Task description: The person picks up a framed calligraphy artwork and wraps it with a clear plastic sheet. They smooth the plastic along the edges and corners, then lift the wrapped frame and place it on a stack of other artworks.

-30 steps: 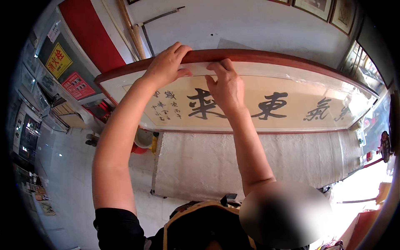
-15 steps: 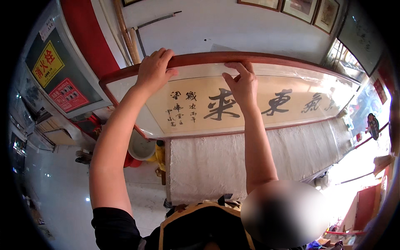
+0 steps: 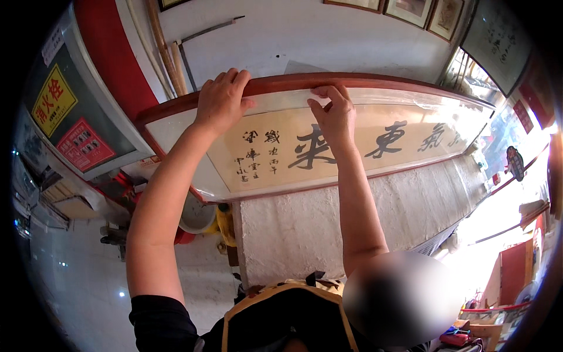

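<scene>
A long framed calligraphy panel (image 3: pixel 281 170), with dark brush characters on tan paper and a reddish-brown wooden frame (image 3: pixel 387 83), stands tilted on its long edge before me. A glossy clear layer with wrinkled highlights covers its face. My left hand (image 3: pixel 223 102) wraps over the top rail near the left end, thumb on the front. To its right, my right hand (image 3: pixel 335 111) is at the same rail with thumb and forefinger curled toward each other in a pinch. Whatever lies between those fingertips is too small or clear to make out.
Under the panel is a table with a pale, wrinkled cover (image 3: pixel 293 234). A whitish bucket (image 3: pixel 196 217) and a yellow item (image 3: pixel 224 226) stand by its left end. Wooden poles (image 3: pixel 164 53) lean on the wall behind. Framed pictures (image 3: pixel 407 9) hang above.
The view has shifted slightly, so the scene sits a little differently. My left hand keeps its hold on the rail. My right thumb and forefinger stay at nearly the same spot.
</scene>
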`<state>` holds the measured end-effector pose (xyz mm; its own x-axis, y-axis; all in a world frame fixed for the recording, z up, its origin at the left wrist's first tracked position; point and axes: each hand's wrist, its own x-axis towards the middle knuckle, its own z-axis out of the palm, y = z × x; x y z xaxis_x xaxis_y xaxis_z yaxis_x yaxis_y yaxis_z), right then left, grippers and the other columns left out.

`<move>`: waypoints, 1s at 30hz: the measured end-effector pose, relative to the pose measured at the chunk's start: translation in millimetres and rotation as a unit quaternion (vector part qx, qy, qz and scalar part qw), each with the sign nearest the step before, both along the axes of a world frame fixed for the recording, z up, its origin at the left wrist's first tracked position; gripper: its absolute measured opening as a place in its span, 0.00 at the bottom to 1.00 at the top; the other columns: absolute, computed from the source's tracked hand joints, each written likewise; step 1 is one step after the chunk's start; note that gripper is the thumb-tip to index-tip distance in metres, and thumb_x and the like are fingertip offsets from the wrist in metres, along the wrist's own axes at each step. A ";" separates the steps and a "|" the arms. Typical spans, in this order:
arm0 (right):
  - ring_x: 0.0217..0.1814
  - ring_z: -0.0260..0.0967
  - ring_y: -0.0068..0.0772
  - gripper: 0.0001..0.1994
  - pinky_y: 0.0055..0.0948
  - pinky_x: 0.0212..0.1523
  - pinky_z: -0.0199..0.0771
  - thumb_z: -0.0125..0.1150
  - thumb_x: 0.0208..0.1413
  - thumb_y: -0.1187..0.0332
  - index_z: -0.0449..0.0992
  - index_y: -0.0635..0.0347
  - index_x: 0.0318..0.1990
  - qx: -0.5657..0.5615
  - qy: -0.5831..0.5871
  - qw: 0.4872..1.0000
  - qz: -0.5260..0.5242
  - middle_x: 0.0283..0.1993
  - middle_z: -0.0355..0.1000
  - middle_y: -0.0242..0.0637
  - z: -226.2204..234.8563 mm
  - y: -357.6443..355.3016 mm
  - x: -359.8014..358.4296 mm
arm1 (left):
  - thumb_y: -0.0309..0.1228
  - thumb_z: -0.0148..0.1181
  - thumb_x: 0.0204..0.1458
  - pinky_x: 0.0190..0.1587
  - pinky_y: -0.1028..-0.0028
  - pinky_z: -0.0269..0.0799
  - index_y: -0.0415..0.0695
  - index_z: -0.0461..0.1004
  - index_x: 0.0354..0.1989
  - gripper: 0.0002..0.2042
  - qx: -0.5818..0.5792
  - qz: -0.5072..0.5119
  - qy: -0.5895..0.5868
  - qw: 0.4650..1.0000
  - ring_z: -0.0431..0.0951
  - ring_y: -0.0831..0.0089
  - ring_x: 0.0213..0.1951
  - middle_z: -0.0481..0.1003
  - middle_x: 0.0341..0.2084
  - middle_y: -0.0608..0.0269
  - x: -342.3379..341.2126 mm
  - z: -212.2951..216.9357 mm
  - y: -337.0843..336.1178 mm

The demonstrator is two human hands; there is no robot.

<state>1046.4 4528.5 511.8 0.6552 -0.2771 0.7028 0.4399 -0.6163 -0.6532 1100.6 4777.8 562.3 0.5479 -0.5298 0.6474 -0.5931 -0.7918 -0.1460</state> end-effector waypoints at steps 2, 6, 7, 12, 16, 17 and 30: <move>0.25 0.69 0.23 0.10 0.25 0.32 0.73 0.71 0.51 0.73 0.82 0.58 0.42 0.026 0.028 0.999 0.012 0.42 0.75 0.33 -0.2 -1.2 -1.2 | 0.37 0.72 0.48 0.44 0.59 0.71 0.46 0.67 0.47 0.22 0.003 0.002 0.008 1.000 0.75 0.58 0.46 0.72 0.41 0.60 0.3 0.9 -0.1; 0.27 0.70 0.22 0.10 0.25 0.32 0.72 0.71 0.52 0.71 0.83 0.59 0.42 0.045 0.009 0.999 0.014 0.42 0.74 0.33 -4.7 -5.5 6.1 | 0.37 0.72 0.48 0.44 0.58 0.71 0.47 0.67 0.47 0.23 0.006 -0.001 0.014 1.000 0.75 0.58 0.46 0.72 0.41 0.60 0.3 2.4 1.5; 0.28 0.70 0.22 0.09 0.25 0.33 0.72 0.71 0.53 0.71 0.83 0.59 0.42 0.065 0.015 0.998 0.009 0.42 0.74 0.32 -4.9 -0.2 4.9 | 0.37 0.72 0.48 0.44 0.58 0.71 0.47 0.67 0.47 0.23 0.006 -0.002 0.016 1.000 0.75 0.58 0.46 0.72 0.41 0.60 -0.7 3.2 1.7; 0.30 0.70 0.23 0.09 0.26 0.34 0.71 0.70 0.55 0.68 0.84 0.61 0.41 0.127 0.040 0.991 -0.011 0.40 0.74 0.32 -3.7 8.4 0.8 | 0.45 0.77 0.40 0.46 0.59 0.69 0.44 0.69 0.45 0.29 0.018 0.018 -0.013 1.000 0.74 0.60 0.46 0.72 0.40 0.60 -9.3 11.5 -16.0; 0.30 0.68 0.22 0.09 0.25 0.34 0.70 0.70 0.56 0.67 0.84 0.61 0.40 0.148 0.043 0.988 -0.004 0.39 0.73 0.33 -6.3 4.6 5.0 | 0.48 0.79 0.36 0.48 0.60 0.67 0.43 0.71 0.42 0.30 -0.022 -0.017 -0.077 0.997 0.73 0.61 0.46 0.72 0.39 0.59 -14.8 3.7 -66.5; 0.30 0.68 0.21 0.09 0.25 0.34 0.70 0.70 0.56 0.66 0.84 0.61 0.40 0.148 0.043 0.988 -0.001 0.39 0.73 0.32 -5.7 4.5 6.0 | 0.47 0.79 0.37 0.47 0.61 0.66 0.44 0.71 0.40 0.29 -0.041 -0.028 -0.097 0.994 0.73 0.62 0.44 0.72 0.37 0.61 -12.3 -0.6 -75.3; 0.26 0.64 0.22 0.08 0.26 0.29 0.70 0.73 0.52 0.69 0.85 0.58 0.39 0.156 -0.001 0.988 0.010 0.38 0.68 0.33 -15.3 18.4 11.9 | 0.42 0.78 0.39 0.43 0.62 0.65 0.46 0.68 0.38 0.25 -0.060 -0.017 -0.077 0.995 0.74 0.63 0.43 0.71 0.36 0.63 0.0 -11.0 -94.1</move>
